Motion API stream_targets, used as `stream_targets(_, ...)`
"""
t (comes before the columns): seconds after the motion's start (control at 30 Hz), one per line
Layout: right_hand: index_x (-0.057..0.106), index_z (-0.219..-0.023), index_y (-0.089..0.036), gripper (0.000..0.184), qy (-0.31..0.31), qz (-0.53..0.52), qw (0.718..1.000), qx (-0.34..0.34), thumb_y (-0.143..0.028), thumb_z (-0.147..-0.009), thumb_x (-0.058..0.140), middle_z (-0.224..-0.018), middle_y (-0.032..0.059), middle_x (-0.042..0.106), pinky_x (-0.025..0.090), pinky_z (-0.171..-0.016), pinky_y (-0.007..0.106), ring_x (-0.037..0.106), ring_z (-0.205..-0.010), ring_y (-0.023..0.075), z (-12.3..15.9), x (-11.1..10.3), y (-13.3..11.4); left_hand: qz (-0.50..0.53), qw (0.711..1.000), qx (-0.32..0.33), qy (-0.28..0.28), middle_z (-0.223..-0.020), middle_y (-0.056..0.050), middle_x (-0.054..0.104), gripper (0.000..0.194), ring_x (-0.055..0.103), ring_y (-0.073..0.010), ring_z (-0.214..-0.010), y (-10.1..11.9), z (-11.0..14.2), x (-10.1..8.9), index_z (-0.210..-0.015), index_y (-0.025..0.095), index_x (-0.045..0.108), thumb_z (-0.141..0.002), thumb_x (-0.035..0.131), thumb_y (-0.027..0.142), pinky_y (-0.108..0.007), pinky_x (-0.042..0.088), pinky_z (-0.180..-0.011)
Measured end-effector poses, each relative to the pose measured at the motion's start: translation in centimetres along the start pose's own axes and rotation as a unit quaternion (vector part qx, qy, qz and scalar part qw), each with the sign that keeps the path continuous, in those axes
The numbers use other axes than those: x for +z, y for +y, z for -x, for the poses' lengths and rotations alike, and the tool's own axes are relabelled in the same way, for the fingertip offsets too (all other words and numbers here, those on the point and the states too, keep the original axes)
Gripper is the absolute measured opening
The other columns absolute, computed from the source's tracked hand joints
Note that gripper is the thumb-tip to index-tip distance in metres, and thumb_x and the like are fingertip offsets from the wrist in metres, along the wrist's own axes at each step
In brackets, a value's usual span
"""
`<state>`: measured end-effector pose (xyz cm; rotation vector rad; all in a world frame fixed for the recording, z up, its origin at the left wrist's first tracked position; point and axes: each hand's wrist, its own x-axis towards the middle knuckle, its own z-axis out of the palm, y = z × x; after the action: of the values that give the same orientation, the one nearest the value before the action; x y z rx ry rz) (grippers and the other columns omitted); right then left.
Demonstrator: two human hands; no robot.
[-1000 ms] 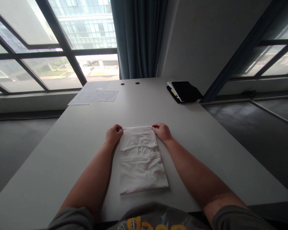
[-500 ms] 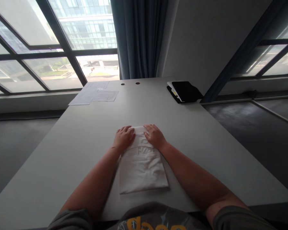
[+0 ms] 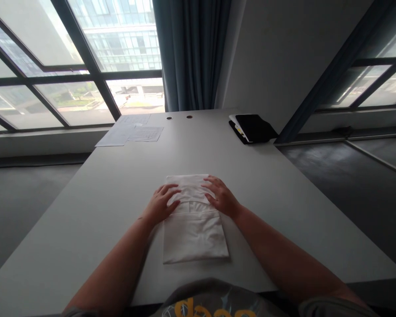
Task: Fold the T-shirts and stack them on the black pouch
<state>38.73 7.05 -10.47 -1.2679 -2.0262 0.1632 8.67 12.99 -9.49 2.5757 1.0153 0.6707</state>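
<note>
A folded white cloth garment [image 3: 194, 237] lies flat in front of me, its far end turned over into a band and its near part lightly creased. Over its left edge is my left hand [image 3: 161, 202], fingers spread and reaching onto the folded band. My right hand [image 3: 222, 196] rests at the right edge, its fingers also apart on the cloth. Neither hand grips the fabric. The exact kind of garment cannot be made out.
The garment lies on a white table [image 3: 119, 211]. Sheets of paper [image 3: 145, 133] sit at the far left, near two round cable holes. A black folder-like case [image 3: 255, 128] with papers inside lies at the far right. A blue curtain [image 3: 193, 53] hangs behind the table.
Both hands have moved outward and slightly nearer from the garment's far end. Their fingers have spread, and more of the far folded edge shows.
</note>
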Motion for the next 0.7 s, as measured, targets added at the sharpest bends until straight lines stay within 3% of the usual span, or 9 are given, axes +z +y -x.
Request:
stream_targets(0.07, 0.071, -0.119, -0.026, 0.025, -0.026, -0.042, 0.997, -0.057, -0.023, -0.1, 0.055, -0.131, 0.0109, 0.066, 0.048, -0.113, 0.05, 0.056, -0.132, 0.0266, 2.8, -1.6, -1.5, 0.035, 0.999, 0.03, -0.025, -0.118, -0.008, 0.072, 0.025, 0.064, -0.0233, -0.113, 0.5, 3.8, -1.3, -0.116, 0.027, 0.072, -0.099, 0.059, 0.039, -0.04, 0.049, -0.105)
stream_targets(0.13, 0.072, -0.112, -0.027, 0.023, -0.065, -0.056, 0.992, -0.089, -0.018, -0.099, 0.055, -0.12, 0.0096, 0.071, 0.051, -0.109, 0.047, 0.06, -0.124, 0.0254, 5.7, -2.9, -2.9, 0.056, 0.997, 0.036, -0.047, -0.086, -0.004, 0.072, 0.02, 0.066, -0.0191, -0.085, 1.0, 7.8, -2.3, -0.098, 0.026, 0.073, -0.101, 0.057, 0.038, -0.034, 0.054, -0.089)
stream_targets(0.17, 0.072, -0.111, -0.027, 0.023, -0.072, -0.056, 0.991, -0.093, -0.017, -0.099, 0.055, -0.117, 0.0093, 0.072, 0.052, -0.108, 0.046, 0.061, -0.122, 0.025, 7.0, -3.4, -3.5, 0.065, 0.996, 0.038, -0.052, -0.083, -0.004, 0.071, 0.019, 0.065, -0.0188, -0.081, 1.3, 9.6, -2.6, -0.097, 0.026, 0.073, -0.1, 0.059, 0.039, -0.034, 0.055, -0.085)
stream_targets(0.3, 0.069, -0.12, -0.025, 0.025, -0.122, -0.07, 0.983, -0.119, -0.032, -0.097, 0.065, -0.123, 0.0119, 0.071, 0.048, -0.113, 0.049, 0.063, -0.122, 0.0265, 10.2, -4.3, -5.2, 0.061, 0.994, 0.061, -0.073, -0.116, -0.009, 0.072, 0.04, 0.065, -0.0255, -0.108, 3.1, 13.9, -3.0, -0.121, 0.031, 0.071, -0.087, 0.075, 0.051, -0.04, 0.054, -0.097)
stream_targets(0.37, 0.068, -0.126, -0.023, 0.041, -0.171, -0.069, 0.972, -0.145, -0.046, -0.092, 0.072, -0.129, 0.0143, 0.068, 0.043, -0.118, 0.053, 0.063, -0.125, 0.0288, 10.6, -4.2, -5.6, 0.031, 0.992, 0.081, -0.095, -0.123, -0.007, 0.072, 0.04, 0.064, -0.0269, -0.116, 4.1, 14.2, -2.7, -0.123, 0.034, 0.071, -0.086, 0.077, 0.048, -0.043, 0.052, -0.103)
stream_targets(0.43, 0.068, -0.128, -0.024, 0.044, -0.186, -0.055, 0.968, -0.161, -0.047, -0.091, 0.074, -0.131, 0.0149, 0.068, 0.041, -0.119, 0.054, 0.063, -0.125, 0.0295, 10.5, -3.8, -5.8, 0.004, 0.992, 0.096, -0.084, -0.118, -0.005, 0.076, 0.023, 0.067, -0.0244, -0.112, 4.6, 13.9, -2.3, -0.115, 0.033, 0.074, -0.092, 0.071, 0.038, -0.041, 0.053, -0.1)
stream_targets(0.53, 0.066, -0.129, -0.025, 0.033, -0.151, -0.029, 0.975, -0.161, -0.027, -0.096, 0.066, -0.128, 0.0126, 0.07, 0.044, -0.118, 0.05, 0.065, -0.124, 0.0259, 10.5, -3.3, -5.8, -0.018, 0.993, 0.108, -0.033, -0.108, -0.005, 0.079, 0.018, 0.072, -0.0202, -0.1, 5.0, 13.1, -1.7, -0.106, 0.03, 0.074, -0.099, 0.058, 0.025, -0.037, 0.055, -0.093)
stream_targets(0.6, 0.063, -0.135, -0.025, 0.041, -0.13, -0.02, 0.979, -0.157, -0.012, -0.095, 0.058, -0.127, 0.0111, 0.071, 0.046, -0.117, 0.048, 0.065, -0.123, 0.0235, 10.7, -3.1, -5.8, -0.021, 0.994, 0.109, -0.008, -0.105, -0.005, 0.079, 0.021, 0.073, -0.0197, -0.096, 5.1, 12.8, -1.4, -0.107, 0.028, 0.073, -0.099, 0.054, 0.022, -0.037, 0.055, -0.09)
stream_targets(0.7, 0.06, -0.14, -0.024, 0.052, -0.114, -0.021, 0.984, -0.133, -0.005, -0.091, 0.054, -0.132, 0.0111, 0.069, 0.049, -0.114, 0.046, 0.063, -0.127, 0.0231, 10.7, -2.8, -5.7, -0.005, 0.997, 0.071, 0.017, -0.104, -0.007, 0.079, 0.022, 0.074, -0.0211, -0.099, 5.4, 12.3, -1.1, -0.107, 0.026, 0.071, -0.1, 0.05, 0.022, -0.039, 0.055, -0.093)
